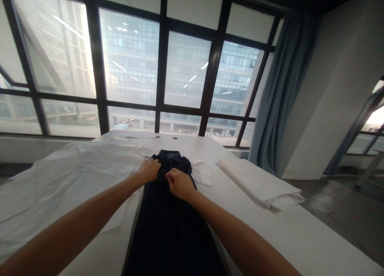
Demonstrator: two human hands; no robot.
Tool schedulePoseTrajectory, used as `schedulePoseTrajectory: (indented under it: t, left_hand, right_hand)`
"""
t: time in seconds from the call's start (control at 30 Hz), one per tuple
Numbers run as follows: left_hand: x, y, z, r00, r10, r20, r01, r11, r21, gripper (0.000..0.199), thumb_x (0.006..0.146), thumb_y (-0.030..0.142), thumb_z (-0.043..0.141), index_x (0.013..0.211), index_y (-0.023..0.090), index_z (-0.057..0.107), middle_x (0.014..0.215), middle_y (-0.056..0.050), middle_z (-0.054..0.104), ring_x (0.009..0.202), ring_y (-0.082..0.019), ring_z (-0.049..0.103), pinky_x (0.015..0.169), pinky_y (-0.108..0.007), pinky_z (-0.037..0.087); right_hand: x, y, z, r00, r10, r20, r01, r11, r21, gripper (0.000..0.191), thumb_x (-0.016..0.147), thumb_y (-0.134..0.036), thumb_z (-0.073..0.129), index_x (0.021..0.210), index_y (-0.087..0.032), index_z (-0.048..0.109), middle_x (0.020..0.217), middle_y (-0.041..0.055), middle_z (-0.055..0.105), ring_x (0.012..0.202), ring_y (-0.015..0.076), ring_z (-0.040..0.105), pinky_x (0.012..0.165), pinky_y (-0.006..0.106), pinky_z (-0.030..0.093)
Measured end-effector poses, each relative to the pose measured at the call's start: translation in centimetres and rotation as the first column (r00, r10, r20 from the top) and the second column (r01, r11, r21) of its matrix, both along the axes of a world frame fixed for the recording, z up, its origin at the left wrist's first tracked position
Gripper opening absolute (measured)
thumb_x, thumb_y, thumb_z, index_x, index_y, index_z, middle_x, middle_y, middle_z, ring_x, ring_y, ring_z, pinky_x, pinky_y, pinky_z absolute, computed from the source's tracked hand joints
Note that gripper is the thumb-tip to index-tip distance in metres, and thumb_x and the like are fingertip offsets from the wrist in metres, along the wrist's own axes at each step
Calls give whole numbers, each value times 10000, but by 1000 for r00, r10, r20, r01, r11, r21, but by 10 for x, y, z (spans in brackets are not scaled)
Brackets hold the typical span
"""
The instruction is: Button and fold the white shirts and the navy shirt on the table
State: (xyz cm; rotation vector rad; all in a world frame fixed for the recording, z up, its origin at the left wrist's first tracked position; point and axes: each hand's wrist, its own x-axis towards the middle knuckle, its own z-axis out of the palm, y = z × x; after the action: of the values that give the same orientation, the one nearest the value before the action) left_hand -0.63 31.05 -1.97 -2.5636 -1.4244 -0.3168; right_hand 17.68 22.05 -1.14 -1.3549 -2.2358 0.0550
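A dark navy collared garment (172, 212) lies lengthwise on the white table (249, 212), its collar at the far end. My left hand (150, 169) rests at its left shoulder, with the fingers curled onto the cloth. Near the front placket just below the collar, my right hand (179, 183) pinches the dark fabric between thumb and fingers. Part of a white garment (205, 177) shows beyond the right shoulder of the dark one.
A large white cloth (75, 176) is spread, wrinkled, over the left side. On the right lies a folded white cloth (261, 184). Behind the table are dark-framed windows, a blue curtain (276, 96) and a pale pillar (318, 92).
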Motion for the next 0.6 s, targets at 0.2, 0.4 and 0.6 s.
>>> schedulePoseTrajectory:
  t: [0.2, 0.4, 0.6]
  left_hand:
    - [-4, -61, -52, 995, 38, 97, -28, 994, -110, 713, 926, 613, 277, 1405, 111, 439, 1502, -190, 358, 1404, -351, 276, 1094, -472, 257]
    - [5, -83, -30, 995, 94, 40, -80, 961, -265, 828, 917, 659, 208, 1499, 72, 265, 1563, -180, 174, 1448, -328, 141, 1150, -462, 154]
    - [42, -115, -13, 956, -278, 91, 292, 932, -215, 686, 941, 619, 227, 1505, 230, 271, 1574, -68, 208, 1453, -274, 161, 1162, -511, 104]
  right_hand:
    - [89, 54, 10, 983, 98, 156, -77, 988, -135, 391, 672, -28, 568, 969, -208, 748, 1111, 29, 685, 1051, 200, 599, 954, 285, 431]
    - [90, 73, -4, 945, 52, 324, -6, 990, -142, 199, 753, -305, 668, 921, -270, 769, 1250, 46, 607, 1176, 286, 519, 1003, 425, 393]
    - [75, 94, -13, 937, 35, 348, 62, 963, -263, 660, 717, -321, 701, 1347, -190, 554, 1431, 123, 460, 1294, 298, 433, 1082, 404, 333]
